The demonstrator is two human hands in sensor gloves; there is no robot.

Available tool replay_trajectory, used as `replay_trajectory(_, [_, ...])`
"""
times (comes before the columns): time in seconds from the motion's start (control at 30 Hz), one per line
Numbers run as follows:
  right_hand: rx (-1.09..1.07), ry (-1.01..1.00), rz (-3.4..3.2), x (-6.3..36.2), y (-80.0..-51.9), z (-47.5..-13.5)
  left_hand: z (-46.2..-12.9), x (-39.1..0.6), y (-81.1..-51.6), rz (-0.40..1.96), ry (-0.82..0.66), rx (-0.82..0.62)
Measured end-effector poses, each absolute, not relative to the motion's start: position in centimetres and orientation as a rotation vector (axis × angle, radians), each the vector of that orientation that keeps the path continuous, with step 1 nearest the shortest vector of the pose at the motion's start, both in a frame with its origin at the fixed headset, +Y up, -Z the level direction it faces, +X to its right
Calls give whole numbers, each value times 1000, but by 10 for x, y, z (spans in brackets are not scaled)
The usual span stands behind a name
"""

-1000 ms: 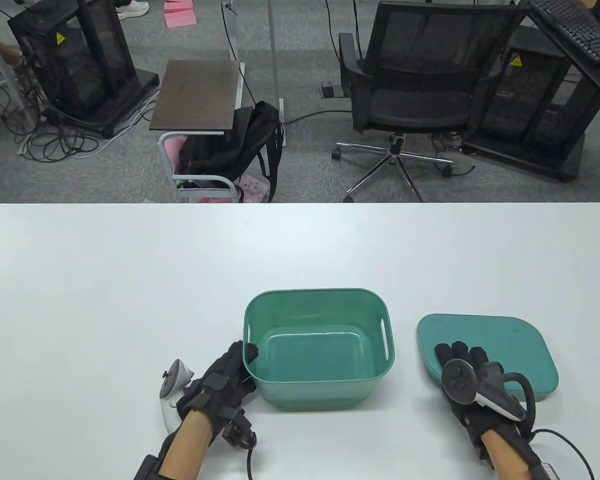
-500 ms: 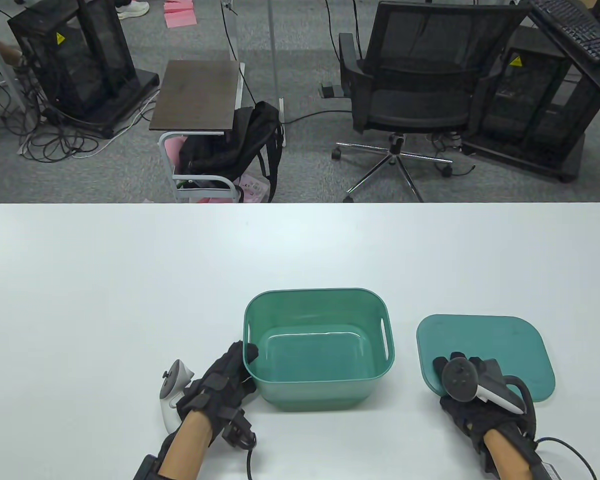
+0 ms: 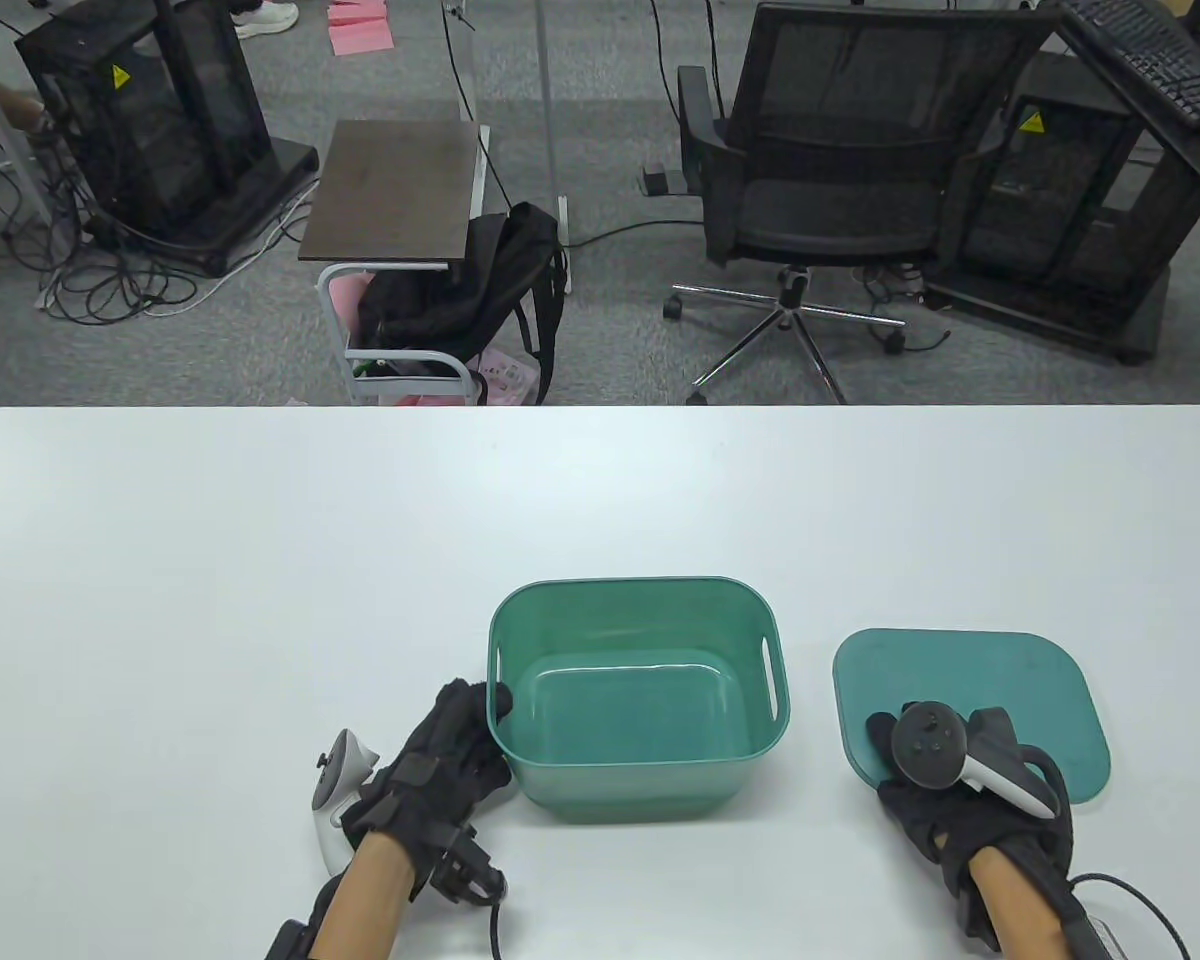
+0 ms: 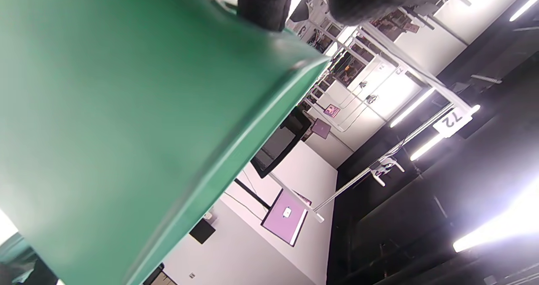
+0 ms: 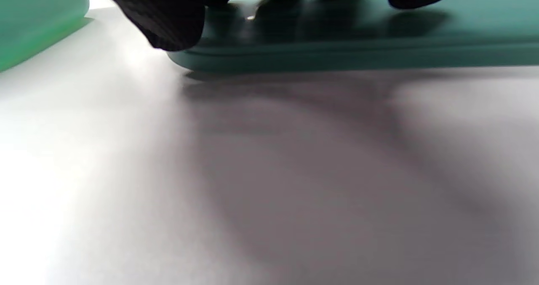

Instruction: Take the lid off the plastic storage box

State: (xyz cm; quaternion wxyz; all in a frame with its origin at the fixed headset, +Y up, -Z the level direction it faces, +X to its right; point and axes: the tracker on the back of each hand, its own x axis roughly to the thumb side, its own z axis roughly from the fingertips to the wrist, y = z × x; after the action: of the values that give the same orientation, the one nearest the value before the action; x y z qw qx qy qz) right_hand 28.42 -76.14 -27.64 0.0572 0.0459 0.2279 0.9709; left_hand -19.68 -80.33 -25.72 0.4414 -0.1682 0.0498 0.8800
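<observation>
The green plastic storage box [image 3: 630,790] stands open and empty near the table's front. Its green lid [image 3: 1000,680] lies flat on the table just to the right, apart from the box. My left hand [image 3: 480,725] grips the box's near-left corner, thumb over the rim; in the left wrist view a fingertip [image 4: 263,3] sits at the top of the box wall [image 4: 126,108]. My right hand [image 3: 920,745] is over the lid's near-left part. In the right wrist view its fingertips [image 5: 168,19] hang just above the lid [image 5: 358,53], not gripping it.
The white table [image 3: 260,560] stretches far to the left and back. Beyond its far edge are a black office chair [image 3: 830,170], a small cart with a backpack [image 3: 430,290] and black racks on the floor.
The lid has settled flat onto the table. My right hand has drawn back toward the lid's near edge. My left hand has shifted slightly on the box corner.
</observation>
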Motion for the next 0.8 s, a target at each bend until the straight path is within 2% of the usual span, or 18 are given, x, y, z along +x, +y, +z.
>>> replay_trajectory(0.17, [120, 634, 2933, 287, -757, -277, -257, -209, -802, 2136, 170, -334])
replay_trajectory(0.3, [112, 507, 2907, 282, -738, -278, -259, -220, -782, 2078, 120, -173])
replay_trajectory(0.4, [182, 248, 2855, 267, -709, -277, -258, -224, -753, 1948, -20, -13])
replay_trajectory(0.57, [307, -102, 2690, 233, -663, -268, -251, -215, -711, 1661, -164, 162])
replay_trajectory(0.67, [389, -312, 2588, 216, -650, -261, -248, -202, -693, 1503, -239, 210])
replay_trajectory(0.8, [482, -452, 2545, 195, -646, -251, -241, -183, -677, 1216, -320, 261])
